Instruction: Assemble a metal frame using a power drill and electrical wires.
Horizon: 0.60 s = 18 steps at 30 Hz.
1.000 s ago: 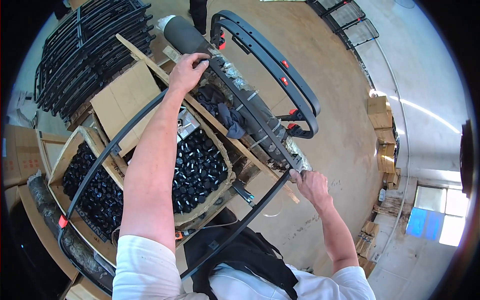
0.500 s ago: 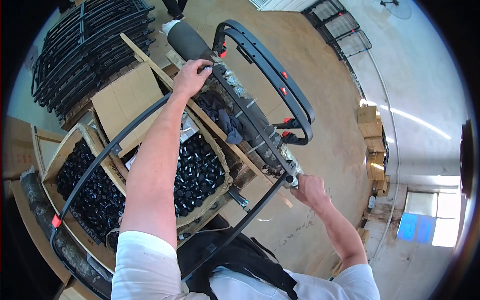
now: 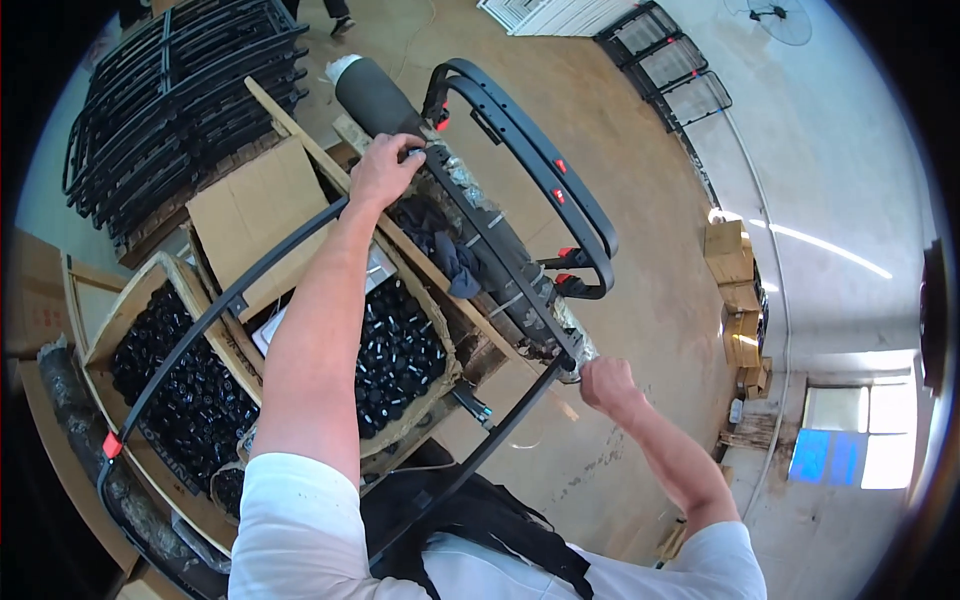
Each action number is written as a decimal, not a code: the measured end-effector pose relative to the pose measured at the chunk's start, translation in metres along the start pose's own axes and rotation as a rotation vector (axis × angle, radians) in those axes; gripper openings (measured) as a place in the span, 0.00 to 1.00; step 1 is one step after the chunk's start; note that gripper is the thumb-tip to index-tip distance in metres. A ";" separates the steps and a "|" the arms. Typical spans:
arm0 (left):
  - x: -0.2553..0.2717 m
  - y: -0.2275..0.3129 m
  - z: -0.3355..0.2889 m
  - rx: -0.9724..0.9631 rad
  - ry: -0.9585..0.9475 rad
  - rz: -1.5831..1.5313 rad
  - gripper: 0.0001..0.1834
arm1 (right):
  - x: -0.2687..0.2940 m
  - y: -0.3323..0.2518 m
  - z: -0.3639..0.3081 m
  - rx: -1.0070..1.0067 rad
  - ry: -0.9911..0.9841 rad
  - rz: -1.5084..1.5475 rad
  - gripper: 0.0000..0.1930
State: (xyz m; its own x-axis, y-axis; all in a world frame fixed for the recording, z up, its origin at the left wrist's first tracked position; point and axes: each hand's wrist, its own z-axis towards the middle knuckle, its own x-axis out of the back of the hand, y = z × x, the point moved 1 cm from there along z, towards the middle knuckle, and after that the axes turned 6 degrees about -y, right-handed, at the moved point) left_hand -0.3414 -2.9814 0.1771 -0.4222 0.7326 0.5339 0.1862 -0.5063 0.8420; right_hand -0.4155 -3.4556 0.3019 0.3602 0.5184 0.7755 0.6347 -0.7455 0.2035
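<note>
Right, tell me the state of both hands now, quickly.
Left hand: closed at the far corner of the black frame; exact hold unclear.
Right hand: curled closed by the near corner; what it holds, if anything, is hidden.

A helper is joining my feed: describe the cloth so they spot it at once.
Find the long grey roll beside the left hand. Between it and the wooden slat lies the cloth, dark blue-grey; its crumpled folds set it apart from those straight neighbours.

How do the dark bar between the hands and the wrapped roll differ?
The bar is slim with straight edges; the roll is thick and rounded. The bar looks evenly dark; the roll is grey with ragged silvery patches. Both are long and slant similarly.
</note>
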 end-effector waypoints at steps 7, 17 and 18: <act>-0.008 0.003 0.004 -0.075 0.042 -0.078 0.15 | -0.019 0.031 0.011 -0.075 -0.394 -0.266 0.11; -0.005 0.037 0.000 0.046 -0.131 0.072 0.46 | -0.028 0.008 0.009 -0.196 0.050 0.151 0.26; -0.003 0.028 0.002 0.010 -0.026 0.124 0.47 | -0.029 0.000 0.015 -0.225 0.075 0.186 0.28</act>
State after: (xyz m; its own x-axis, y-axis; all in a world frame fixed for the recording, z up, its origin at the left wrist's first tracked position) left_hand -0.3331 -2.9972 0.1992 -0.3721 0.6766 0.6354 0.2439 -0.5892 0.7703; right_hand -0.4158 -3.4638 0.2706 0.3992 0.3384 0.8521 0.3921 -0.9031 0.1749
